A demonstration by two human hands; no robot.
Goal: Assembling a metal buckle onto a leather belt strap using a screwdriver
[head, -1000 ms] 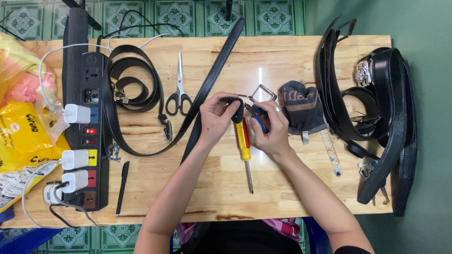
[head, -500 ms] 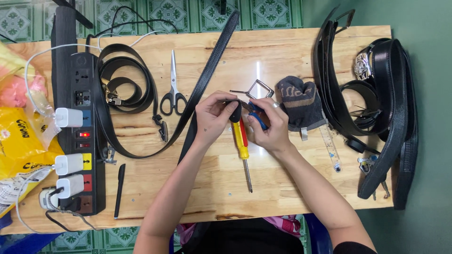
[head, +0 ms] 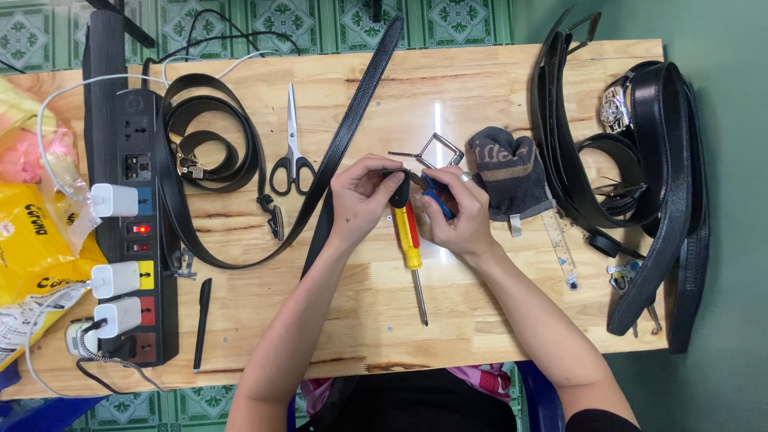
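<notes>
Left hand: the left hand (head: 364, 196) is curled shut, its fingertips pinching the end of a long black leather belt (head: 352, 128) that runs diagonally up the pale wooden tabletop (head: 480, 296) and is cut off at the top edge.
Right hand: the right hand (head: 456, 212), with a ring on one finger, is closed around a small blue-handled tool (head: 438, 198); most of that tool is hidden in the grip, so its kind cannot be told.
Between the hands: the belt end is a small dark shape, too covered by fingers to make out clearly.
Screwdriver: a screwdriver with a red and yellow handle and steel shaft (head: 412, 256) lies on the table, its black top just under the hands, the tip pointing toward the person.
Buckle: a square metal buckle frame (head: 442, 150) lies just beyond the right hand.
Glove: a dark grey knitted glove (head: 506, 172) lies just beside the right hand, partly over a clear plastic ruler (head: 562, 252).
Scissors: black-handled steel scissors (head: 292, 148) lie left of the belt.
Left side: a black power strip with white plugs (head: 128, 232), a coiled black belt (head: 212, 144), a black pen (head: 202, 320), and a yellow plastic bag (head: 36, 240) cut off at the frame.
Right side: a heap of black belts (head: 648, 176) overhangs the table edge, tangled so single ones cannot be counted.
</notes>
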